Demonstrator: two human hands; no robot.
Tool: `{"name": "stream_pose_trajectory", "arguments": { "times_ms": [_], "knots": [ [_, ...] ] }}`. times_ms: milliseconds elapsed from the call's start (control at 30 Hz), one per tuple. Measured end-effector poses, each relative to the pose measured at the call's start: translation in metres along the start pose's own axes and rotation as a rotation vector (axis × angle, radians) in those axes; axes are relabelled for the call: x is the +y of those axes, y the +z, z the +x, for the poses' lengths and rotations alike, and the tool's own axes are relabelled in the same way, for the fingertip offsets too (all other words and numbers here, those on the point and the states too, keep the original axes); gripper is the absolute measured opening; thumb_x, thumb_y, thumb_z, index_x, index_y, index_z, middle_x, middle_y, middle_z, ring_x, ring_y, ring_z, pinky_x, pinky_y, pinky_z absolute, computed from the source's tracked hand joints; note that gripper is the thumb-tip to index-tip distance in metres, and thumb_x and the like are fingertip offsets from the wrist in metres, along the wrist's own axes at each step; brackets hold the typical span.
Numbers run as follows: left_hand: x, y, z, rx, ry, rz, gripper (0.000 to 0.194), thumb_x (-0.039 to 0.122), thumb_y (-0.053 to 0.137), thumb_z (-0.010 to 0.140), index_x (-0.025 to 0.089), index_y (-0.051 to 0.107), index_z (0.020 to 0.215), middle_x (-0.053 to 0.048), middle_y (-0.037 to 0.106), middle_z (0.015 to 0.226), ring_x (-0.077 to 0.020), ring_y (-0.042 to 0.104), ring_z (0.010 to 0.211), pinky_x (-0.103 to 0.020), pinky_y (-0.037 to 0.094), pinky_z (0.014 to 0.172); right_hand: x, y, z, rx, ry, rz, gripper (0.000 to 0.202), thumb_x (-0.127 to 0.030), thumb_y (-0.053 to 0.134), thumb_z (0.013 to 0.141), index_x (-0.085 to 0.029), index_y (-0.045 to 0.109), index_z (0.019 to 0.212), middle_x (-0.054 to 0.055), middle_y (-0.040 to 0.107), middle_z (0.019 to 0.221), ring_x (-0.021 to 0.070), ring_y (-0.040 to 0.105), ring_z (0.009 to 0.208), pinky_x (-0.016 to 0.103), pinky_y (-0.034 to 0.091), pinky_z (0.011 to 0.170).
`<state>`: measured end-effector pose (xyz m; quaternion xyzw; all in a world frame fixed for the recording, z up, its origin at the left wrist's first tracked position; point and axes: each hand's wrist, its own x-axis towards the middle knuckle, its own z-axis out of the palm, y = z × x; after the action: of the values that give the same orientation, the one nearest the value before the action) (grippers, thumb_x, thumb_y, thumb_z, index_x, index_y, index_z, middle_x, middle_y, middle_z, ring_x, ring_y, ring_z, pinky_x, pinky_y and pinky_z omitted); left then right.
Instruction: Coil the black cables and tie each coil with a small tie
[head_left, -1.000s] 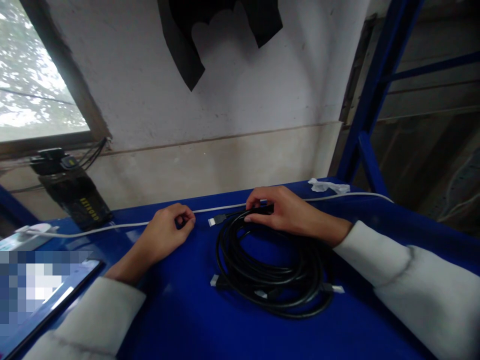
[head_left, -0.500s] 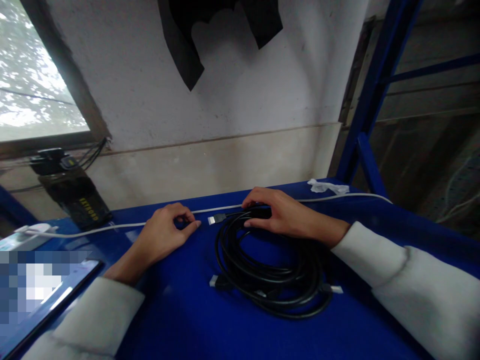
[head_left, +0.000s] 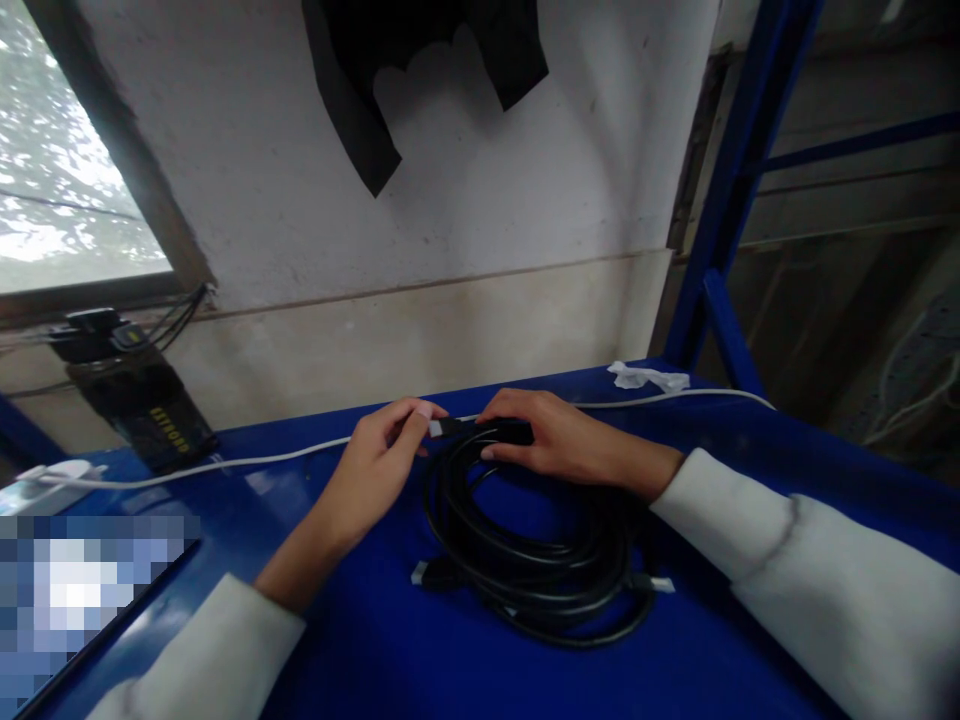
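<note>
A coil of black cables (head_left: 540,570) lies on the blue tabletop, several loops thick. Flat metal-tipped plugs stick out of it: one plug (head_left: 431,574) at the lower left, another plug (head_left: 651,584) at the right. My right hand (head_left: 536,425) grips the far side of the coil, thumb inside the loop and fingers over the top. At the coil's upper left, my left hand (head_left: 394,440) has its thumb and fingertips closed at the metal end of a cable plug (head_left: 444,428). Part of that plug is hidden by the fingers.
A white cord (head_left: 292,456) runs along the back of the table (head_left: 360,640), behind both hands. At left stand a dark bottle (head_left: 150,400) and a white power strip (head_left: 52,487), with a blurred-out screen (head_left: 97,600) in front. Crumpled white plastic (head_left: 649,377) lies at back right.
My left hand has moved right to the cable plug and closed its fingertips at it. My right hand stays on the coil. The view has shifted slightly.
</note>
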<state>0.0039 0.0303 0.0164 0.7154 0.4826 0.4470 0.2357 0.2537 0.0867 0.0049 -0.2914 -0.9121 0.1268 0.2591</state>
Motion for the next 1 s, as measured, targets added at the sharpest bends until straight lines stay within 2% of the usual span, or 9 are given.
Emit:
{"name": "stream_pose_trajectory", "arguments": {
  "times_ms": [100,233,367,467,600,733,867,1000],
  "knots": [
    [0.006,0.011,0.005,-0.003,-0.119,-0.221,0.039,0.051,0.055,0.099,0.019,0.077,0.105,-0.009,0.078,0.102,-0.0268,0.074,0.093,-0.034,0.058,0.076,0.0,-0.001,0.0,-0.01,-0.018,0.01,0.035,-0.043,0.072,0.098,-0.02,0.072,0.124,0.011,0.072,0.119,0.0256,0.067,0.11,0.039,0.05,0.099],
    [0.003,0.015,0.009,-0.052,-0.182,-0.358,0.045,0.054,0.051,0.1,0.018,0.079,0.096,-0.011,0.079,0.103,-0.0293,0.074,0.1,-0.037,0.06,0.08,0.001,-0.002,-0.001,-0.002,-0.035,0.004,0.032,-0.041,0.072,0.099,-0.021,0.074,0.123,0.009,0.072,0.114,0.0242,0.067,0.106,0.036,0.049,0.095],
    [0.006,0.018,0.015,-0.094,-0.11,-0.16,0.03,0.048,0.069,0.091,0.02,0.078,0.086,-0.008,0.08,0.093,-0.0277,0.074,0.093,-0.039,0.057,0.087,0.002,-0.002,0.0,0.006,-0.045,0.0,0.03,-0.04,0.073,0.098,-0.02,0.075,0.12,0.009,0.071,0.111,0.0232,0.066,0.103,0.035,0.049,0.092],
    [0.013,0.024,0.022,-0.182,-0.016,0.017,0.019,0.041,0.074,0.088,0.022,0.078,0.086,-0.006,0.081,0.091,-0.0274,0.074,0.093,-0.04,0.055,0.091,0.003,-0.002,0.0,0.008,-0.048,0.008,0.026,-0.037,0.074,0.097,-0.019,0.074,0.115,0.009,0.072,0.11,0.023,0.067,0.102,0.035,0.05,0.091],
    [0.016,0.033,0.027,-0.21,-0.026,0.111,0.017,0.035,0.082,0.08,0.024,0.078,0.093,-0.006,0.081,0.094,-0.0288,0.075,0.093,-0.042,0.056,0.089,0.004,-0.001,0.0,0.022,-0.01,-0.007,0.024,-0.035,0.072,0.097,-0.018,0.072,0.114,0.009,0.074,0.108,0.0233,0.068,0.099,0.034,0.049,0.087],
    [0.011,0.036,0.021,-0.186,-0.019,0.11,0.026,0.023,0.084,0.075,0.026,0.08,0.1,-0.006,0.082,0.105,-0.0306,0.075,0.101,-0.045,0.055,0.097,0.005,-0.002,-0.002,0.03,0.054,-0.026,0.03,-0.04,0.076,0.092,-0.019,0.073,0.115,0.009,0.076,0.11,0.0252,0.069,0.1,0.036,0.049,0.087],
    [0.008,0.033,0.014,-0.175,-0.013,0.076,0.021,0.022,0.077,0.081,0.029,0.083,0.101,-0.004,0.083,0.11,-0.0329,0.075,0.108,-0.049,0.054,0.103,0.004,-0.003,-0.002,0.019,0.12,-0.015,0.039,-0.049,0.079,0.089,-0.019,0.072,0.115,0.009,0.076,0.109,0.0256,0.07,0.096,0.035,0.05,0.083],
    [0.01,0.034,0.011,-0.164,-0.007,0.084,0.025,0.02,0.073,0.085,0.031,0.085,0.104,-0.003,0.083,0.116,-0.0339,0.074,0.116,-0.052,0.05,0.111,0.006,-0.004,-0.001,0.022,0.172,-0.03,0.044,-0.052,0.08,0.087,-0.02,0.074,0.115,0.009,0.077,0.106,0.0252,0.07,0.09,0.036,0.051,0.079]
  ]
}}
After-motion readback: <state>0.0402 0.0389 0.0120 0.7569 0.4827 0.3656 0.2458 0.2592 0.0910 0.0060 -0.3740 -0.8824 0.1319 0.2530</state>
